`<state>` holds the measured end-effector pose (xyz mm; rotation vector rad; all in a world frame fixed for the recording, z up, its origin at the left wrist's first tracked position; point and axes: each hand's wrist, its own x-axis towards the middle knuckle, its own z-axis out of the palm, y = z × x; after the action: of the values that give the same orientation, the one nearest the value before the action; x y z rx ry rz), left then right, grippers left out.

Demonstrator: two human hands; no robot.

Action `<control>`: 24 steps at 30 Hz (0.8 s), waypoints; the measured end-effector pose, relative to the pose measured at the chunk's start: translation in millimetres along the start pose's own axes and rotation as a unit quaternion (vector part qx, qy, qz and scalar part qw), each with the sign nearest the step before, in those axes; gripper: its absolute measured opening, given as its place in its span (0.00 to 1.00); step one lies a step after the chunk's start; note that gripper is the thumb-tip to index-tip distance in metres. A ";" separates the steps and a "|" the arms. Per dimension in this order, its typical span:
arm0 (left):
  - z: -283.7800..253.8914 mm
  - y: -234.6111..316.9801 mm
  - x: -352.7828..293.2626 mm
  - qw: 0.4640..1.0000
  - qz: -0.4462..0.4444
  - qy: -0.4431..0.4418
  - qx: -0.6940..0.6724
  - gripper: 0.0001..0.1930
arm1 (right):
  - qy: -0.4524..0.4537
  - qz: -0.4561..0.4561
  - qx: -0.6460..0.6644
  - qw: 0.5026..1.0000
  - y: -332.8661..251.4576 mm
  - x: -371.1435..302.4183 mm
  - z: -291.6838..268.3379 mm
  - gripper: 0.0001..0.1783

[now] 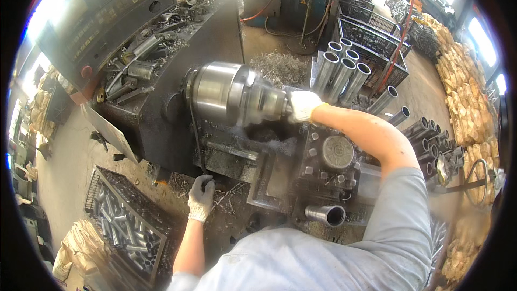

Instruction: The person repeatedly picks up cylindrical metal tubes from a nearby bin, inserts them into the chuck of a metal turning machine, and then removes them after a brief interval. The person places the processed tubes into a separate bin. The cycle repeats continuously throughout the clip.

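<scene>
A lathe's shiny stepped chuck (219, 92) projects rightward from the dark headstock (169, 110). At the chuck's narrow outer end is my right hand (304, 105) in a white glove, its fingers curled in. Whatever lies inside that grip is hidden by the glove. Below the chuck, my gloved left hand (201, 198) is closed around the lower end of a long, thin dark lever (196, 139), which runs up beside the headstock. Right of the chuck, under my right forearm, sits the tool post (328, 161) with its round cap and several square-headed bolts.
A short metal tube (326, 215) lies near my body. Several upright tubes (347, 73) stand behind my right arm, with more farther right. A crate of cut tubes (129, 226) is at lower left. The control panel (97, 21) rises at upper left. Metal shavings (280, 67) lie beyond the chuck.
</scene>
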<state>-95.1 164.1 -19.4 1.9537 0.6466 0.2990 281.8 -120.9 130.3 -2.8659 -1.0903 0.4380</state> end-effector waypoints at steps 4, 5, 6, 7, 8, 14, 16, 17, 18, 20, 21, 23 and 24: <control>-10.4 56.8 4.1 0.989 0.119 0.031 0.076 0.18 | -0.175 -0.045 0.167 0.969 31.0 13.3 16.0 0.51; -9.9 80.1 12.5 0.980 0.153 0.039 0.121 0.19 | -0.171 -0.024 0.236 0.956 34.0 17.0 21.5 0.47; -6.4 106.4 33.1 0.948 0.280 0.060 0.135 0.22 | -0.174 -0.062 0.245 0.952 37.5 22.5 20.6 0.44; -0.7 134.3 65.7 0.905 0.392 0.078 0.148 0.25 | -0.118 -0.080 0.196 0.970 37.4 23.5 21.8 0.40; 5.8 161.4 101.0 0.870 0.463 0.081 0.147 0.28 | -0.070 -0.115 0.161 0.978 37.4 22.3 17.3 0.37; 59.7 198.5 236.3 0.828 0.484 0.086 0.269 0.39 | -0.005 0.034 -0.162 0.986 26.6 -63.1 -40.4 0.25; 52.2 179.7 231.4 0.833 0.492 0.090 0.236 0.40 | -0.005 0.120 -0.200 0.972 13.5 -102.2 -64.6 0.29; 42.7 171.9 220.2 0.823 0.513 0.107 0.221 0.40 | 0.051 0.135 -0.181 0.973 -0.1 -121.1 -74.4 0.32; 31.1 170.9 210.1 0.854 0.490 0.060 0.166 0.41 | 0.101 0.135 -0.176 0.970 -20.1 -140.5 -79.4 0.33; 2.2 171.5 175.1 0.916 0.390 -0.077 0.060 0.40 | 0.210 0.137 -0.084 0.964 -72.2 -180.8 -79.3 0.36; -2.9 171.3 145.2 0.915 0.386 -0.116 -0.010 0.40 | 0.238 0.158 -0.011 0.958 -100.9 -202.7 -74.3 0.37; -5.3 165.5 81.1 0.879 0.419 -0.152 -0.171 0.39 | 0.108 0.243 0.249 0.931 -153.8 -236.3 -53.6 0.39; 0.5 159.2 52.7 0.858 0.385 -0.231 -0.251 0.38 | 0.069 0.211 0.353 0.909 -176.4 -243.4 -34.6 0.39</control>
<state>-2.2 138.6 117.9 1.5888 -0.5216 0.4108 4.3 -146.3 248.2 -2.3863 -0.1918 0.5042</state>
